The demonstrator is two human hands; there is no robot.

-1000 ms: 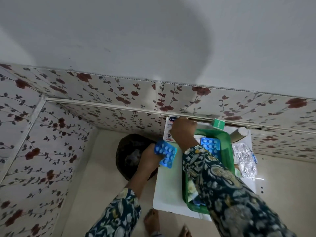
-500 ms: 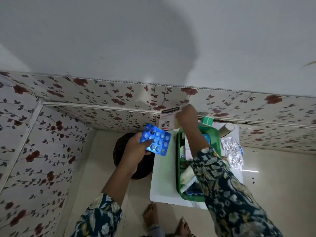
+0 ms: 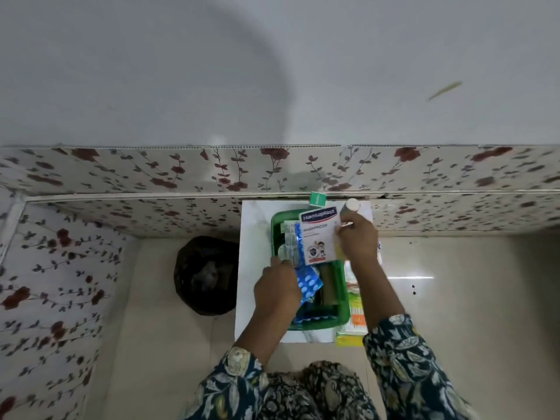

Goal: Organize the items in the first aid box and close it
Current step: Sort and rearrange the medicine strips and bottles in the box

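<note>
Head view: only cam, looks down on a white table (image 3: 257, 268) by a floral wall.
Box: green box (image 3: 341, 298) sits open on the table, long axis running away from the person; no lid seen.
R hand: right hand (image 3: 357, 237) over the box's far right corner, fingers clamped on the right edge of a plaster pack (image 3: 319, 236).
Pack: white, reads "Hansaplast Washproof", held tilted over the box's far half, long axis along the box's; not yet lying flat inside, as far as I can tell.
L hand: left hand (image 3: 277, 291) at the box's near left, fingers closed on a blue blister strip (image 3: 307, 283); strip pokes right of the knuckles, over the box interior.
More strips: another foil/blue strip (image 3: 292, 245) stands on edge just left of the pack, inside the box.
Outside box: small green carton (image 3: 317, 198) and white-capped bottle (image 3: 351, 206) at the far table edge; yellow-orange packets (image 3: 354, 313) just right of the box.
Floor: dark bin (image 3: 206, 275) left of the table.
Key relation: pack is already above the box, R hand nearer; judged next move = lower it flat along the box's length. Blue strip lies right of L fingers, so it goes in rightward and down.
Stage: mid-sorting, I'd say; several items still out, closing not begun.
</note>
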